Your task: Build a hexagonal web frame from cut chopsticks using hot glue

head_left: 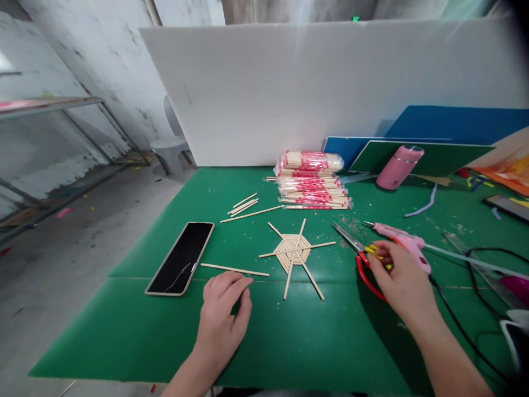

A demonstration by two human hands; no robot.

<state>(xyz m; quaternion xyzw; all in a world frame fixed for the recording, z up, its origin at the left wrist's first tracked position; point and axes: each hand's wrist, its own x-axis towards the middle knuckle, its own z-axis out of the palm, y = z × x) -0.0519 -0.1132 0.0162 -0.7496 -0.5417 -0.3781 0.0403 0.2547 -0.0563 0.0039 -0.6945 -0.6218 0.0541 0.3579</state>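
Note:
My left hand (224,314) rests low over the green table, fingers loosely bent and thumb a little apart, with nothing visible in it. Just beyond its fingertips lies a loose wooden stick (235,269). My right hand (399,275) has its thumb and fingers closed at the red and yellow handles of a pair of scissors (351,240), whose blades point away to the left. Between the hands lies a spiderweb-like piece of sticks (292,251), with long spokes around a hexagonal middle. A pink glue gun (403,237) lies right behind my right hand.
A phone (181,259) lies at left, near several short sticks (243,206). Wrapped stick bundles (312,179) are stacked against a white board (264,94). A pink bottle (400,167) stands at back right. A black cable (463,325) runs along the right side.

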